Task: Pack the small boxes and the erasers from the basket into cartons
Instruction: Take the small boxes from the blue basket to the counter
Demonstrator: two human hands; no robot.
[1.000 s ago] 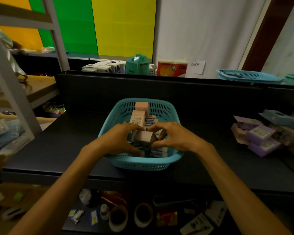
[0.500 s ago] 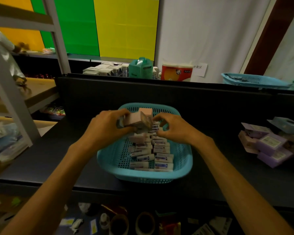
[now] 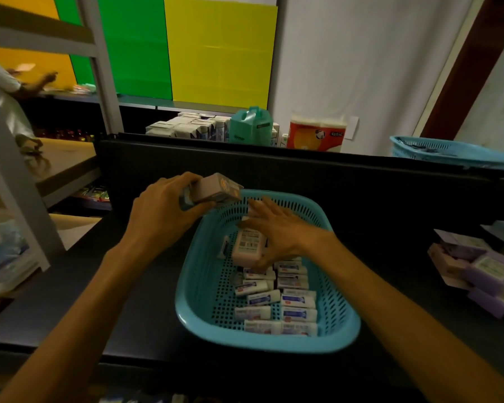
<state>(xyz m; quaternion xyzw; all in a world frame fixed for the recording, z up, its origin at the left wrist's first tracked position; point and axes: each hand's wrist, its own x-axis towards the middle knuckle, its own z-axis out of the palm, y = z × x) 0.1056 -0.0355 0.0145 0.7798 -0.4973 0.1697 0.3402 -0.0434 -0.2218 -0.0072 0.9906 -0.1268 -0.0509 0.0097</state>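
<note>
A turquoise plastic basket (image 3: pixel 200 298) stands on the dark counter in front of me. Several white erasers (image 3: pixel 297 301) with blue and red sleeves lie in rows in its near half. My left hand (image 3: pixel 160 216) grips a few small pinkish boxes (image 3: pixel 216 190) above the basket's far left rim. My right hand (image 3: pixel 280 231) reaches into the basket with fingers spread, its thumb and fingers round a pale pink small box (image 3: pixel 248 247) that stands among the erasers.
Purple and pink cartons (image 3: pixel 477 266) are piled at the counter's right edge. A black partition (image 3: pixel 361 181) rises behind the basket; past it are stacked boxes, a green jug, a tissue pack and another turquoise basket (image 3: pixel 448 152). A person stands at the far left.
My left hand has carried the small boxes up and left, off the basket. My right hand has let go of them and dropped onto a pink box inside the basket.
</note>
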